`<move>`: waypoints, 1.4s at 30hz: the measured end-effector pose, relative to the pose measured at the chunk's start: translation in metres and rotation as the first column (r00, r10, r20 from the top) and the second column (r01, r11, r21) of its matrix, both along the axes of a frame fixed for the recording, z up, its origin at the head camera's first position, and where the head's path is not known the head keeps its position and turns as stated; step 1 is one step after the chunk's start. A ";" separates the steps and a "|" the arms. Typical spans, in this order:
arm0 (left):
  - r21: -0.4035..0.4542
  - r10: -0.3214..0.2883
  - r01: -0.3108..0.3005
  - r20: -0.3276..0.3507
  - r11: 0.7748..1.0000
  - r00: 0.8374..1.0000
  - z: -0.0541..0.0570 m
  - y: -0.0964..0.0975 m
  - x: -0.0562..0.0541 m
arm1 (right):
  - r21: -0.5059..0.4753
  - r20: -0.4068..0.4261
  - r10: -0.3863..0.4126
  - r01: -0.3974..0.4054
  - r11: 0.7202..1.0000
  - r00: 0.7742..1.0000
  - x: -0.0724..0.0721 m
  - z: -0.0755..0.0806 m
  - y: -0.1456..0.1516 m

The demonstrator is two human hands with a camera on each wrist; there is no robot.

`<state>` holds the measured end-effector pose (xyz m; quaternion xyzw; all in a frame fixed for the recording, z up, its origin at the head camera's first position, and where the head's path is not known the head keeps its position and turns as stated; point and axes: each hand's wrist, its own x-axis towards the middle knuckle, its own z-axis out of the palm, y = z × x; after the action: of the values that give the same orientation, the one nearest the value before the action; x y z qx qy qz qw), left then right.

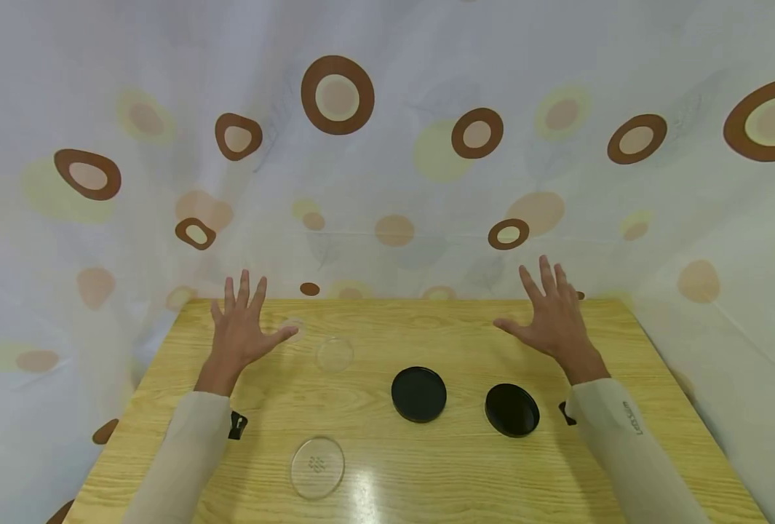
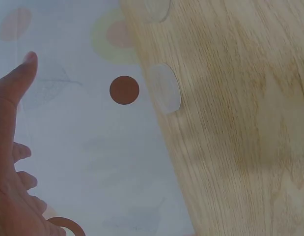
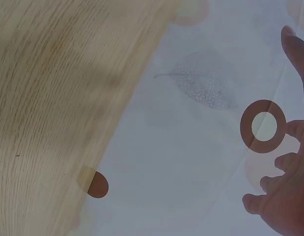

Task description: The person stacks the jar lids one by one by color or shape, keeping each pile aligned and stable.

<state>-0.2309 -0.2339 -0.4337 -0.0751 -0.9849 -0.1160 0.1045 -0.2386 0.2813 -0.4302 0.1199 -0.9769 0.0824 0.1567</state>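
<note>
My left hand hovers over the table's far left part, fingers spread and straight, holding nothing. Its thumb points toward a faint clear round disc; a second clear disc lies just to the right. A larger clear round dish with a cluster of small marks is nearer the front. On the far right, my right hand is also spread and holds nothing. Two shallow black round dishes lie between the hands: one near the middle, the other closer to the right forearm.
The wooden table meets a patterned white cloth along its back and sides. Black straps show at both cuffs. A bright light reflection falls on the front of the tabletop.
</note>
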 end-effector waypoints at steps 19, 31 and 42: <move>-0.025 -0.061 0.061 0.001 0.998 0.998 -0.013 -0.004 0.022 | -0.020 0.023 0.084 -0.083 0.996 0.996 0.014 -0.009 -0.030; 0.111 -0.162 0.145 0.159 0.983 0.974 -0.009 -0.005 0.033 | -0.083 0.053 0.170 -0.165 0.983 0.984 0.027 -0.012 -0.055; 0.176 -0.217 0.178 0.241 0.968 0.946 -0.014 0.002 0.048 | -0.117 0.093 0.247 -0.236 0.965 0.965 0.040 -0.014 -0.080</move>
<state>-0.1834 -0.2319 -0.4481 -0.1497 -0.9658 -0.2092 -0.0315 -0.1990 0.2011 -0.4440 0.2253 -0.9562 0.1582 0.0994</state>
